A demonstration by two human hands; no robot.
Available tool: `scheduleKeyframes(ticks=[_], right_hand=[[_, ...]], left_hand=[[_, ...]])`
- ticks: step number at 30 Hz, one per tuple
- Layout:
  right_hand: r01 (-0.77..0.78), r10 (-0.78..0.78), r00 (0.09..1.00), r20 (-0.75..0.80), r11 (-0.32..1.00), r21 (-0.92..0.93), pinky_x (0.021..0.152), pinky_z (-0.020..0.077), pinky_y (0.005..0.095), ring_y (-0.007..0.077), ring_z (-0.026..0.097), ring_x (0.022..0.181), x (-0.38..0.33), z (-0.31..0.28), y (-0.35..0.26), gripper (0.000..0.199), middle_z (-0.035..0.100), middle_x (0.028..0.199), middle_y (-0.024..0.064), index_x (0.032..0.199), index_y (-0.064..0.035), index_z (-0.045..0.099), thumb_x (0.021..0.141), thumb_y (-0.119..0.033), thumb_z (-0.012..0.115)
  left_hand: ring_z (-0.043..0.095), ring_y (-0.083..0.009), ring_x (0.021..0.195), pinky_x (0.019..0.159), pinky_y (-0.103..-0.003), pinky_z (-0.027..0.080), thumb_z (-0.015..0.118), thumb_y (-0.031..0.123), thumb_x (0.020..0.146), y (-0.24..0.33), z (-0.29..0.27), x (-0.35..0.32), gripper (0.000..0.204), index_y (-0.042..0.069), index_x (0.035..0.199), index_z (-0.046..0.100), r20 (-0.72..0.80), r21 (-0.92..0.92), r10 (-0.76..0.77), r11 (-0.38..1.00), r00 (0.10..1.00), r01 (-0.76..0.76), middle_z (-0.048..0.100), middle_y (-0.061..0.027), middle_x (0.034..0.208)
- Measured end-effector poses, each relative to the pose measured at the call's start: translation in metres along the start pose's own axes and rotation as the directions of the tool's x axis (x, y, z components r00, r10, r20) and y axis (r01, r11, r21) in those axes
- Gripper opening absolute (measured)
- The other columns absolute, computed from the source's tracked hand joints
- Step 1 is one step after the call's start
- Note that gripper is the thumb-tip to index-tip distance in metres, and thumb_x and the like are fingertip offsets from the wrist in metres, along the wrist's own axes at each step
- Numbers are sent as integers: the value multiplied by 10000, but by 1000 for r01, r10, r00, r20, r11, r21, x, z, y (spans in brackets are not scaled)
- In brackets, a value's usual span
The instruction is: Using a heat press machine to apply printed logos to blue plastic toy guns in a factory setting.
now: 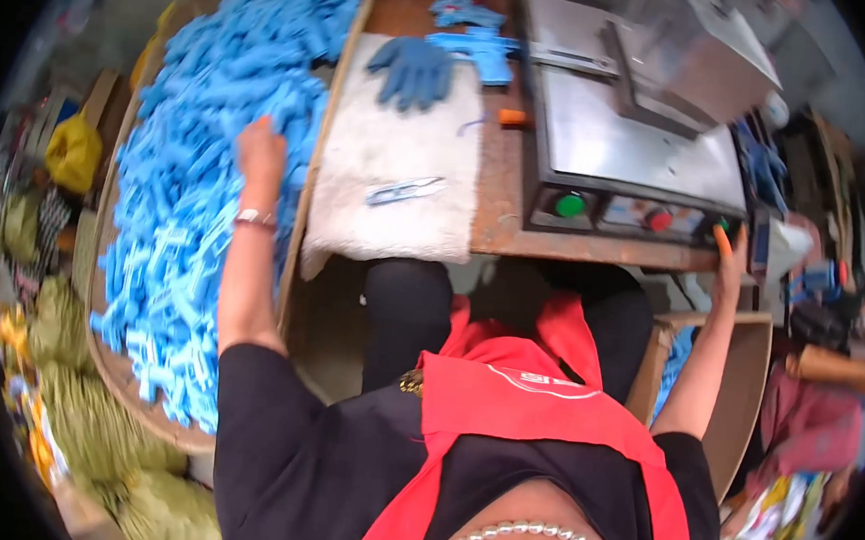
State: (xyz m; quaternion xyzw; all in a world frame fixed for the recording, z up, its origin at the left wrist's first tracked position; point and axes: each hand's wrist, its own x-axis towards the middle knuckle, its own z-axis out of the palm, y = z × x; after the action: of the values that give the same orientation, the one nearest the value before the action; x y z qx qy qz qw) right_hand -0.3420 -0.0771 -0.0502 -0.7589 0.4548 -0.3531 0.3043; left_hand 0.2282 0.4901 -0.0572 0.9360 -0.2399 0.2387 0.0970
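My left hand (261, 148) reaches into a heap of light-blue plastic toy gun parts (206, 214) in a long cardboard box. Its fingers are curled down among the parts, slightly blurred; what they hold, if anything, is hidden. My right hand (731, 259) is at the front right corner of a metal bench machine (643, 134), fingers stretched up beside a green button (722, 228). An orange cover sits on one of its fingertips. Another green button (570, 204) and a red button (658, 219) are on the same front panel.
A white cloth (396, 217) carries a dark-blue glove (412, 71) and a small cutting tool (405, 191). Beyond lie blue toy gun pieces (480, 51) and an orange piece (511, 118). Another cardboard box (745, 392) with blue parts stands beside my right leg.
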Motion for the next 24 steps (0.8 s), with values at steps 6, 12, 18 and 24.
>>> scheduleKeyframes(ticks=[6, 12, 18, 24], right_hand=[[391, -399, 900, -176, 917, -77, 936, 407, 322, 248, 572, 1052, -6, 13, -103, 298, 629, 1105, 123, 1157, -10, 605, 877, -110, 600], [604, -611, 791, 30, 789, 112, 833, 441, 350, 301, 577, 983, 72, 73, -132, 311, 620, 1040, 163, 1131, -38, 624, 860, -189, 635], [608, -610, 792, -28, 784, 125, 803, 452, 386, 368, 564, 947, 91, 121, -166, 244, 616, 998, 177, 1004, -90, 667, 810, -237, 683], [667, -613, 705, -356, 744, 39, 811, 450, 362, 322, 583, 905, 96, 91, -153, 212, 628, 939, 153, 895, -14, 645, 763, -168, 707]], left_hand=[[612, -143, 662, 636, -270, 481, 588, 118, 839, 144, -211, 9, 201, 18, 982, 687, -58, -450, 15, 892, 998, -40, 676, -121, 782], [613, -134, 708, 649, -266, 479, 557, 113, 806, 322, -201, 79, 227, -6, 954, 682, 188, -828, 574, 529, 797, -186, 677, -99, 755], [643, -328, 804, 748, -376, 509, 608, 172, 805, 403, -101, 83, 201, 30, 918, 695, -5, -741, 389, 617, 921, -264, 658, -200, 824], [538, -361, 973, 832, -422, 450, 706, 318, 777, 405, -156, -27, 605, 17, 1248, 477, -191, -535, 415, 716, 890, -449, 563, -190, 1107]])
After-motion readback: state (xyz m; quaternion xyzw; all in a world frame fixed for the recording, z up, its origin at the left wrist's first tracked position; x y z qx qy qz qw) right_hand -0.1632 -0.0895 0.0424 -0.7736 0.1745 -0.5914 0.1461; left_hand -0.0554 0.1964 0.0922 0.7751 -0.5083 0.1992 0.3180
